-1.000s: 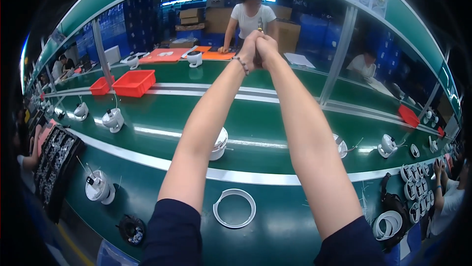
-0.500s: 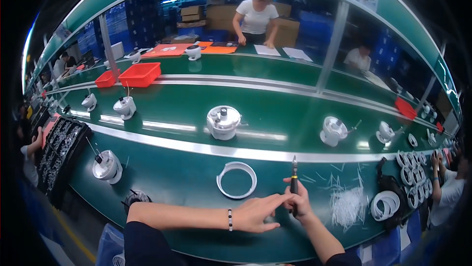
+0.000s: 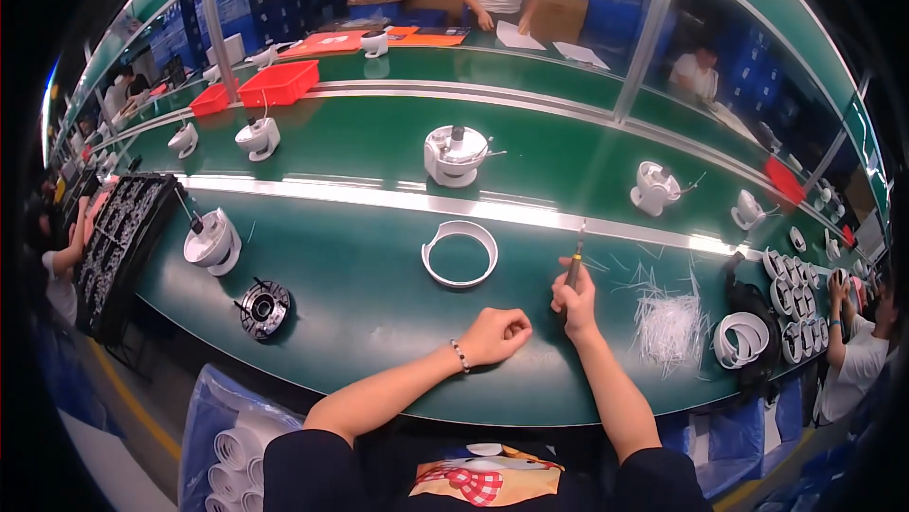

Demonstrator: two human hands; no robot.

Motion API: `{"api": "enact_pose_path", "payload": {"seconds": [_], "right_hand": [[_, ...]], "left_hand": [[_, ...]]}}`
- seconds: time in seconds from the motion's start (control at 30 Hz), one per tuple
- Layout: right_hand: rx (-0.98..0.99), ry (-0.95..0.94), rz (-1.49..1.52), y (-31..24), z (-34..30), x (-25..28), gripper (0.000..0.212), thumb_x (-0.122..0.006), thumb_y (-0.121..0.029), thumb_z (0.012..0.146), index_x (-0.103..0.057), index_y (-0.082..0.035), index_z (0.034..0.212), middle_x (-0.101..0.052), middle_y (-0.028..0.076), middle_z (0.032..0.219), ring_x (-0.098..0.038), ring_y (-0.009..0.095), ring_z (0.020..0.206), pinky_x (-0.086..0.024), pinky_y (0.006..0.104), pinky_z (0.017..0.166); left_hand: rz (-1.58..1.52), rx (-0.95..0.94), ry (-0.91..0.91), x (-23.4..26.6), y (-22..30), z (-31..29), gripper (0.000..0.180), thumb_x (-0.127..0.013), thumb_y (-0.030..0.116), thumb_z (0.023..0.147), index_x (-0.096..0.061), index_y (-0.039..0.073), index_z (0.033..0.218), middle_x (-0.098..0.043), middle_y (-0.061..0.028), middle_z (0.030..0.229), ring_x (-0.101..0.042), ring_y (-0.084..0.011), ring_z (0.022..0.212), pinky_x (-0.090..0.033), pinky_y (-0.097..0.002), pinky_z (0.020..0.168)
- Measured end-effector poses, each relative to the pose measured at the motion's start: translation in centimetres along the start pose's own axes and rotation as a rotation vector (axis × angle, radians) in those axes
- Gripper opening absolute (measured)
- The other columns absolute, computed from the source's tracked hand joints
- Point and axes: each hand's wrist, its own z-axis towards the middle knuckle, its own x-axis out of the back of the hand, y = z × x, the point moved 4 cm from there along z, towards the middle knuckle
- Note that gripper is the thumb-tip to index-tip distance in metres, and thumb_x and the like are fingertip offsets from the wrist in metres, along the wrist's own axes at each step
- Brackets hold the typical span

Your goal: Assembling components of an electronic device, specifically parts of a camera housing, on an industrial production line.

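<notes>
My right hand (image 3: 575, 305) is closed around dark-handled pliers (image 3: 576, 264), held upright with the pointed metal tip toward the belt edge. To its left, my left hand (image 3: 494, 336) rests low over the green bench, fingers curled into a loose fist with nothing visible inside. A beaded bracelet (image 3: 459, 357) circles that wrist. Beyond both hands lies a white plastic ring (image 3: 460, 254), touched by neither. A heap of thin white plastic strips (image 3: 670, 327) sits right of my right hand, with loose strips scattered around it.
At left stand a white rounded housing (image 3: 212, 243) with wires, a dark round part (image 3: 265, 309) and a black tray (image 3: 133, 251) of parts. Similar housings (image 3: 456, 157) line the far belt. White rings (image 3: 741, 340) and a black bundle are at right. Several people work nearby.
The view has tilted down, so the bench sits higher. My left hand has drawn away from the right hand and pliers, and its fingers have curled. My right hand still holds the pliers.
</notes>
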Motion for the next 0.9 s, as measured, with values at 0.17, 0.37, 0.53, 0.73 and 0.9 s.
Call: {"api": "enact_pose_path", "payload": {"seconds": [0.17, 0.37, 0.53, 0.73, 0.9], "right_hand": [[-0.004, -0.006, 0.029, -0.2, 0.1, -0.5, 0.043, -0.057, -0.003, 0.072, -0.043, -0.001, 0.113, -0.047, 0.001, 0.072, -0.042, 0.006, 0.049, -0.033, 0.0187, 0.039], [0.015, 0.041, -0.039, 0.6, -0.8, 0.2, 0.053, -0.057, -0.004, 0.071, -0.036, -0.002, 0.119, -0.05, 0.003, 0.077, -0.044, 0.006, 0.053, -0.035, 0.0184, 0.041], [0.045, 0.079, -0.057, 0.8, -0.8, 0.1, 0.057, -0.055, -0.007, 0.072, -0.032, -0.004, 0.124, -0.049, 0.004, 0.078, -0.04, 0.006, 0.048, -0.034, 0.0191, 0.038], [0.005, 0.02, -0.061, -0.1, -0.4, -0.6, 0.052, -0.058, -0.006, 0.074, -0.037, -0.001, 0.121, -0.051, 0.001, 0.077, -0.045, 0.006, 0.053, -0.036, 0.0183, 0.041], [-0.072, 0.004, -0.016, 0.0, -0.2, -0.1, 0.049, -0.06, -0.005, 0.073, -0.038, -0.001, 0.117, -0.051, 0.001, 0.078, -0.044, 0.006, 0.052, -0.036, 0.02, 0.04]], "left_hand": [[0.128, -0.113, -0.038, 0.2, 0.8, -0.2, 0.009, -0.06, 0.009, 0.074, -0.059, 0.001, 0.078, -0.059, -0.0079, 0.062, -0.057, -0.014, 0.051, -0.045, -0.0254, 0.049], [0.158, -0.125, -0.061, -0.7, 0.8, -0.9, 0.009, -0.06, 0.01, 0.074, -0.061, 0.002, 0.08, -0.06, -0.0077, 0.063, -0.057, -0.0143, 0.051, -0.046, -0.0251, 0.05], [0.16, -0.131, -0.029, -0.7, 0.5, -0.8, 0.01, -0.06, 0.009, 0.074, -0.061, 0.002, 0.081, -0.061, -0.0084, 0.064, -0.057, -0.014, 0.052, -0.046, -0.025, 0.05], [0.181, -0.137, -0.026, -0.2, 0.8, -0.8, 0.011, -0.059, 0.008, 0.075, -0.061, 0.001, 0.083, -0.06, -0.0093, 0.064, -0.057, -0.014, 0.052, -0.046, -0.0247, 0.05], [0.154, -0.109, -0.062, -0.2, 0.6, -0.5, 0.01, -0.059, 0.008, 0.075, -0.061, 0.001, 0.083, -0.061, -0.0084, 0.065, -0.057, -0.013, 0.053, -0.046, -0.0237, 0.051]]}}
